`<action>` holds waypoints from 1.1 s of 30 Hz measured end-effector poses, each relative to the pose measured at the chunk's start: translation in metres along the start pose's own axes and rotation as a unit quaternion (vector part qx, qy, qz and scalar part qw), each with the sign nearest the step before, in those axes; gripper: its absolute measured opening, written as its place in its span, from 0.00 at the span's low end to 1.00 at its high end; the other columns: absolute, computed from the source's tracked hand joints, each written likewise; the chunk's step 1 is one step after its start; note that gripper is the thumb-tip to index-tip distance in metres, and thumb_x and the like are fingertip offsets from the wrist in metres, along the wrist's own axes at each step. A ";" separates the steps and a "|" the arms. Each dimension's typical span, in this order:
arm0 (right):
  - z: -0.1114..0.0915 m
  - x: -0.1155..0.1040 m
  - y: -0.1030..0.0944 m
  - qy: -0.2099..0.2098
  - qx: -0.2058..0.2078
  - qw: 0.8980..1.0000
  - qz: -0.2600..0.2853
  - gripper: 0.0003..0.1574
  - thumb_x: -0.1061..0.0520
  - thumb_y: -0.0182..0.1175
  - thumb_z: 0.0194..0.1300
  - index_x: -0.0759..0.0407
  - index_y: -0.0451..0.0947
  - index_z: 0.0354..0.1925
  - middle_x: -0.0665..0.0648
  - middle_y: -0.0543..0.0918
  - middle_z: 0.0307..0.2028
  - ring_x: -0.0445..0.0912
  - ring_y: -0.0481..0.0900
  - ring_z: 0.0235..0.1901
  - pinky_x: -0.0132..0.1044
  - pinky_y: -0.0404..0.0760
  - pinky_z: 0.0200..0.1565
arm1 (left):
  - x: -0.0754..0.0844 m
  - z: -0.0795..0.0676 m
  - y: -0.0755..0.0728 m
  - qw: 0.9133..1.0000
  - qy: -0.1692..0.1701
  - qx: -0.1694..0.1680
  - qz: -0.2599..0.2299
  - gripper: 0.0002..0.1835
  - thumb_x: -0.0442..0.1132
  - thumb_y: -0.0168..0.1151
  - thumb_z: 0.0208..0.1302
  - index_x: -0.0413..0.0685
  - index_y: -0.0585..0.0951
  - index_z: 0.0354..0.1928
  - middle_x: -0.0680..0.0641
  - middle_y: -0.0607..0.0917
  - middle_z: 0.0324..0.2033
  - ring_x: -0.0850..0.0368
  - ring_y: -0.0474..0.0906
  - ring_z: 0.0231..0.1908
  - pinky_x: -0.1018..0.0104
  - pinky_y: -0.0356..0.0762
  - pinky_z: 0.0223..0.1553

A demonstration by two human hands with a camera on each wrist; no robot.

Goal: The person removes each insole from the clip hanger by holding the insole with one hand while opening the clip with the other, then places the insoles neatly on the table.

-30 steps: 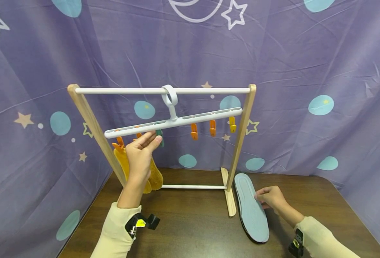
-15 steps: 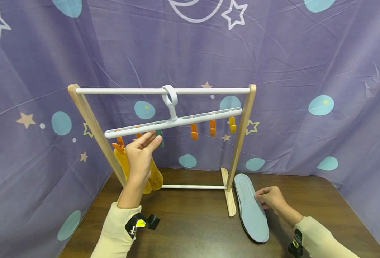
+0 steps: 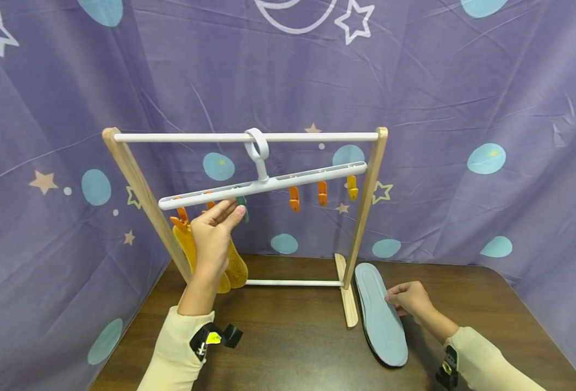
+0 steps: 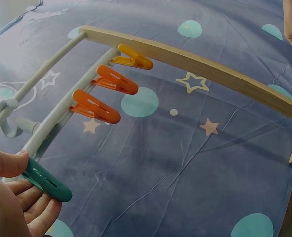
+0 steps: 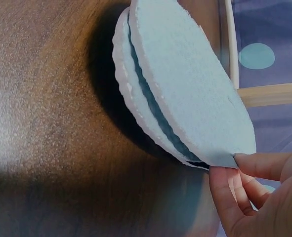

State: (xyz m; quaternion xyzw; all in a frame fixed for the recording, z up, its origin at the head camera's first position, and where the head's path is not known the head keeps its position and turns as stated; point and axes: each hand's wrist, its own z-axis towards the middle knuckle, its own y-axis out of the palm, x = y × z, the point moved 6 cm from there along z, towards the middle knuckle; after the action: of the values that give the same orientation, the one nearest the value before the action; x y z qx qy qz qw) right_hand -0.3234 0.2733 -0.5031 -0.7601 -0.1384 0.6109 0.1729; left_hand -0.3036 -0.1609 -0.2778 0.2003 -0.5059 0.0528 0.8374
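The fingers of my left hand (image 3: 210, 236) were bent, with the thumb close against them, pinching a green clip (image 4: 49, 186) under the middle part of a white hanger (image 3: 317, 175). Above those fingers the hanger's hook went around a white rod (image 3: 180, 138), and its bar slanted, the end left of my fingers lower in the head view. Right of these fingers hung two orange clips (image 3: 294, 199) and, farther along, a yellow clip (image 3: 352, 188). To their left, more orange clips (image 3: 181, 214) hung from the bar, with two fuzzy yellow insoles (image 3: 236, 266) below, partly hidden by my hand and forearm.

The fingers of my right hand (image 3: 412, 300) were nearly closed, thumb against fingertips, with the edge of a pale blue insole (image 3: 383, 326) between them. The insole lay just left of those fingers, over a second pale layer (image 5: 123, 59); a narrow gap showed between the two. Beyond it stood a wooden post (image 3: 363, 222) on its foot (image 3: 348, 304). The brown counter (image 3: 278, 336) spread beneath both sets of fingers, and a purple curtain (image 3: 444, 81) hung behind.
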 end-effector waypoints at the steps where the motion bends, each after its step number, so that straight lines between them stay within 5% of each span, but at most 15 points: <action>1: 0.000 0.000 0.000 0.000 0.000 1.000 0.000 0.09 0.67 0.67 0.61 0.77 0.83 0.37 0.51 0.82 0.22 0.43 0.77 0.23 0.40 0.86 0.26 | 0.000 0.000 0.000 1.000 0.000 0.000 -0.001 0.18 0.23 0.70 0.59 0.22 0.82 0.51 0.60 0.91 0.32 0.64 0.89 0.39 0.75 0.86 0.43; 15: 0.001 0.003 -0.001 0.003 0.005 1.000 -0.010 0.10 0.67 0.67 0.61 0.76 0.83 0.38 0.53 0.82 0.24 0.43 0.78 0.24 0.40 0.87 0.26 | -0.001 -0.001 0.002 1.000 0.001 -0.001 -0.001 0.18 0.24 0.71 0.60 0.22 0.82 0.52 0.59 0.91 0.33 0.68 0.88 0.36 0.75 0.85 0.42; 33: 0.002 0.003 -0.001 0.006 0.009 1.000 -0.012 0.09 0.67 0.67 0.61 0.76 0.84 0.37 0.54 0.84 0.26 0.44 0.79 0.25 0.40 0.87 0.26 | 0.000 -0.002 0.003 1.000 0.001 0.004 0.006 0.18 0.20 0.67 0.60 0.21 0.81 0.53 0.27 0.83 0.49 0.70 0.88 0.37 0.75 0.85 0.44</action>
State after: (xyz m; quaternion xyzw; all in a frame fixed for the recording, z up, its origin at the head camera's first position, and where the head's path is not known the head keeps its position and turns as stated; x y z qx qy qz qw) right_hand -0.3243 0.2753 -0.5060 -0.7606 -0.1411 0.6052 0.1880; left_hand -0.3026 -0.1567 -0.2780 0.2005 -0.5059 0.0604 0.8368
